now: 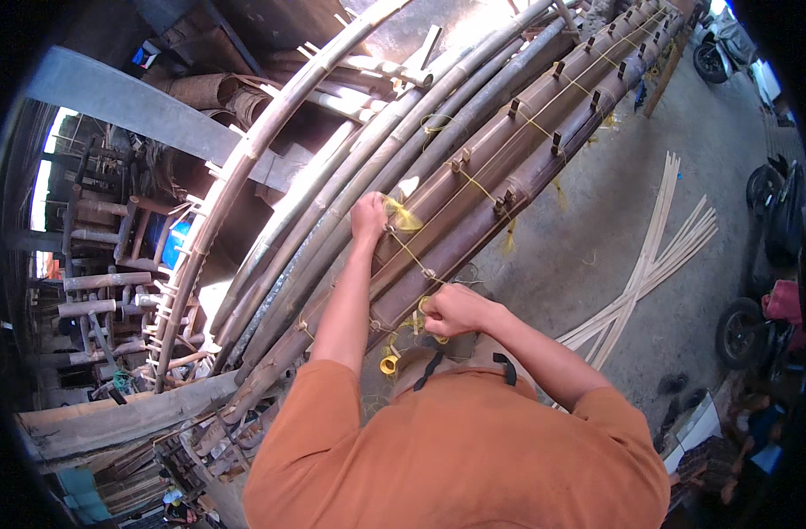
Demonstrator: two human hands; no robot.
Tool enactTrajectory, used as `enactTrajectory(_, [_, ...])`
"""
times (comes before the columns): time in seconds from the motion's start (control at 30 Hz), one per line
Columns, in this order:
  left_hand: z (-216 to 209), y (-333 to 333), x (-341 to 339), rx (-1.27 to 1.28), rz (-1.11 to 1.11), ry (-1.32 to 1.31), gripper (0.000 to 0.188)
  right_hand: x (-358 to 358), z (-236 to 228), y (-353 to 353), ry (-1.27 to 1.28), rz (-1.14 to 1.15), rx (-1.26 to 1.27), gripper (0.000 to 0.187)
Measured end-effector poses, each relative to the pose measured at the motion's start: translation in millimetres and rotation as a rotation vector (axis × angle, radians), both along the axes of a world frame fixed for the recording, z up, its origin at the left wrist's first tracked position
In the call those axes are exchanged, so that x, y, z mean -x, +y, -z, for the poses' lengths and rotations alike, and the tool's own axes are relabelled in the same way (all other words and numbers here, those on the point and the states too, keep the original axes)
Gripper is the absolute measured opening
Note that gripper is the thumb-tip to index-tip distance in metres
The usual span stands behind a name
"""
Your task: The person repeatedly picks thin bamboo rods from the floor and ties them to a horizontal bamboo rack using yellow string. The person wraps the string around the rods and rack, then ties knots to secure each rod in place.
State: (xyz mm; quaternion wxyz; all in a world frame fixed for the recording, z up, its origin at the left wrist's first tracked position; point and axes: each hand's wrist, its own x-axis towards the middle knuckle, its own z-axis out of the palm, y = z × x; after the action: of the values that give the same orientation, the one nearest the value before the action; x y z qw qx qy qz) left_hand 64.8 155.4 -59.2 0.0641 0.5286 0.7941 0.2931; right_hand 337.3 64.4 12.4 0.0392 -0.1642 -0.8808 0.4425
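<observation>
Two long brown bamboo poles (394, 307) run side by side from lower left to upper right in front of me, with cord lashed across them. At their far side my left hand (367, 217) is closed, and a bunch of yellow twine (404, 217) fans out from its fingers. My right hand (460, 310) makes a fist at the near side, with yellow twine showing beside its fingers. Between the hands, a tight strand of cord (412, 254) crosses the poles. Small dark pegs (504, 199) stick up from the poles farther along.
More bamboo poles (332, 207) lie beyond, near a curved pole with short rungs (235, 167). Pale split strips (645, 264) cross on the concrete floor at right. A yellow ring-shaped roll (389, 364) sits by my legs. Motorbikes (742, 333) stand along the right.
</observation>
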Motion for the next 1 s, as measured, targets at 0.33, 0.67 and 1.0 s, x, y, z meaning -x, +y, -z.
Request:
enactTrajectory(0.33, [-79.8,-167.9,34.4,0.280,-0.022,-0.032,0.035,54.5,29.9,-129.6,0.222,0.371,1.443,0.033])
enactTrajectory(0.67, [-41.9,-241.2,2.7,0.244,0.036,-0.080,0.029,223.4,-18.2,-131.2,0.445,0.776,0.259,0.026])
enactTrajectory(1.0, [-58.6,-227.9,8.7,0.358,0.066,-0.206,0.033,227.0,-18.6,-5.5,-0.211,0.115,-0.405,0.063])
